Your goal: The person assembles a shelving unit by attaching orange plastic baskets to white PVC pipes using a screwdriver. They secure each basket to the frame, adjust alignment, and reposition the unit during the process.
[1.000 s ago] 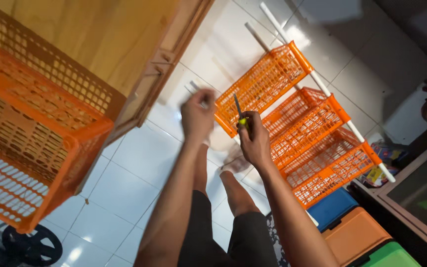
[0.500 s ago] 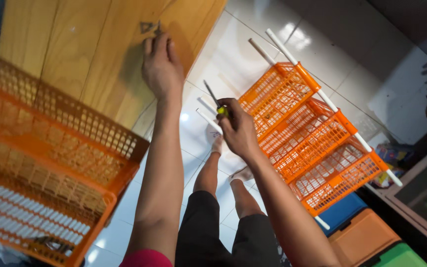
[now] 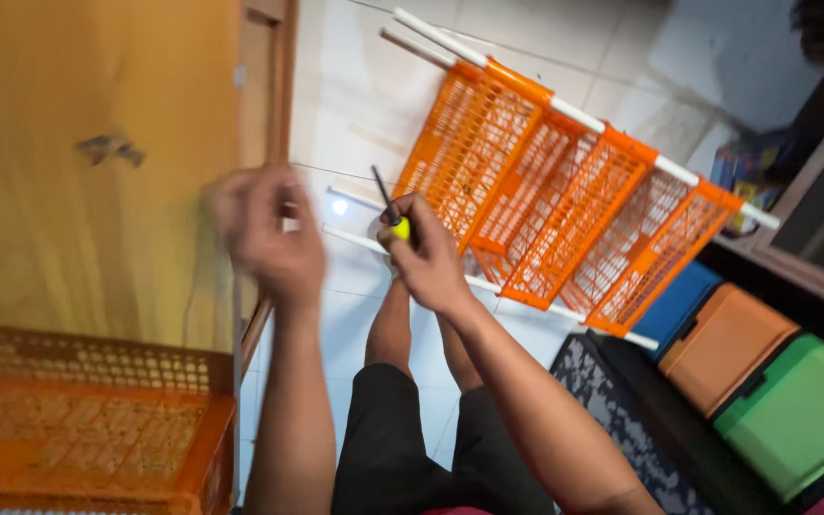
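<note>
Two bare hands are raised over the white tiled floor (image 3: 355, 124). The right hand (image 3: 426, 253) has its fingers clamped on a screwdriver (image 3: 391, 212) (yellow handle, dark shaft pointing up and away), just beside the orange basket rack (image 3: 565, 205) that lies on its side with white tubes along its edges. The left hand (image 3: 269, 229) is blurred, in front of a wooden door (image 3: 97, 143); whether its fingers are apart or together I cannot tell. An orange crate (image 3: 88, 429) sits at lower left; blue, orange and green bins (image 3: 793, 410) stand at lower right.
</note>
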